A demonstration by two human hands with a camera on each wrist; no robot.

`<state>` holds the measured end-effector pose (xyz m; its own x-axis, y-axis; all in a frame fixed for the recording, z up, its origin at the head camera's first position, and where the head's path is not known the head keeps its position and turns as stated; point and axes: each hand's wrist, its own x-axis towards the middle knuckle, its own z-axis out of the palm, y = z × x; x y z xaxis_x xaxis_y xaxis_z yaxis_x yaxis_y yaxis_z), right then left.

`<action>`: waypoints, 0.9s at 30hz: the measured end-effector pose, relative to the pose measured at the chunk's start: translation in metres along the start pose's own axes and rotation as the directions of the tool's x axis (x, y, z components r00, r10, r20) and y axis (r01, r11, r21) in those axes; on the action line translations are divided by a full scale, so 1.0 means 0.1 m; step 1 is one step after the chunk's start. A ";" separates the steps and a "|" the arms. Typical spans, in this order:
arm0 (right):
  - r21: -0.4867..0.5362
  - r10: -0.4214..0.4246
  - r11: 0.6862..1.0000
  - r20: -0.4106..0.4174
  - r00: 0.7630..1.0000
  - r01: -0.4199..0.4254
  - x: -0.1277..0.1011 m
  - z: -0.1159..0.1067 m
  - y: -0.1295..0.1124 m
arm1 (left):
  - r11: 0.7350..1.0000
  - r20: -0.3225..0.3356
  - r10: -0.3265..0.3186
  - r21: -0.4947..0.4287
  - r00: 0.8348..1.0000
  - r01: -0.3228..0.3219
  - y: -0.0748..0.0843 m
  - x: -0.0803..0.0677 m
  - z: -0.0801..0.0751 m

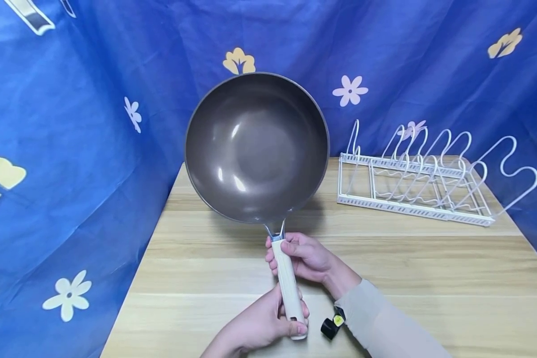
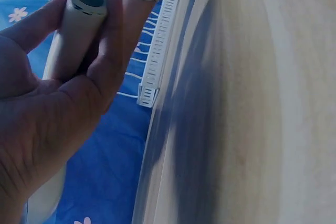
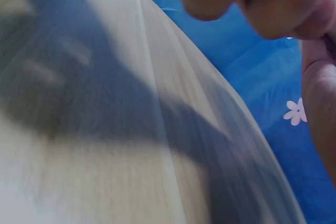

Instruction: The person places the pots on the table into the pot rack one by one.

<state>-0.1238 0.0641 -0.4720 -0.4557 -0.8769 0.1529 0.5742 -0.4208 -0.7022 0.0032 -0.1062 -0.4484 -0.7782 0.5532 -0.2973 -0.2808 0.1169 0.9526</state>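
- your left hand [image 1: 259, 323] curls round the end of the wok [image 1: 256, 147]'s cream handle [image 1: 288, 288].
- your right hand [image 1: 306, 258] grips it higher up.
- no readable writing shows.

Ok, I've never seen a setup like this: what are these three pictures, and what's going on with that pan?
No machine here: a person works with bare hands. The big picture comes from a head camera; the two blurry ones come from cameras on each wrist. Both hands grip the pale handle of a dark wok, held up over the wooden table: the right hand near the wok, the left hand at the handle's end. The left wrist view shows that end close up. A white wire rack stands on the table, with a blue flowered cloth behind.
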 end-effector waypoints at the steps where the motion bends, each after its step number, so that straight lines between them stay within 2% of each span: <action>1: -0.016 -0.001 1.000 -0.011 1.000 0.001 -0.02 0.01 -0.01 | 1.000 0.000 -0.001 0.021 1.000 0.001 -0.01 0.01 0.00; 7: -0.137 -0.024 0.991 -0.090 0.996 0.012 -0.15 0.10 -0.07 | 0.994 -0.005 -0.007 0.105 1.000 0.008 -0.01 0.03 0.03; 14: -0.239 -0.062 0.971 -0.192 0.979 0.015 -0.26 0.22 -0.13 | 0.995 -0.021 -0.001 0.096 1.000 0.003 0.02 0.07 0.12; 17: -0.304 -0.104 0.952 -0.254 0.962 0.022 -0.30 0.26 -0.15 | 0.996 -0.042 0.015 0.086 0.999 -0.012 0.02 0.10 0.16; 22: -0.459 -0.196 0.888 -0.336 0.921 0.022 -0.31 0.31 -0.19 | 0.991 -0.122 0.030 0.131 0.992 -0.014 -0.01 0.12 0.20; 24: -0.493 -0.217 0.870 -0.375 0.901 0.004 -0.31 0.32 -0.21 | 0.987 -0.154 0.028 0.164 0.988 -0.003 0.00 0.12 0.22; 27: -0.512 -0.234 0.859 -0.433 0.871 -0.023 -0.33 0.34 -0.22 | 0.978 -0.184 0.034 0.208 0.982 0.005 0.01 0.13 0.23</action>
<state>-0.0983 0.0946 -0.4379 -0.8255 -0.5644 -0.0034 0.1559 -0.2222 -0.9625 0.0054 -0.0799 -0.4496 -0.8776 0.3953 -0.2713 -0.1619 0.2884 0.9437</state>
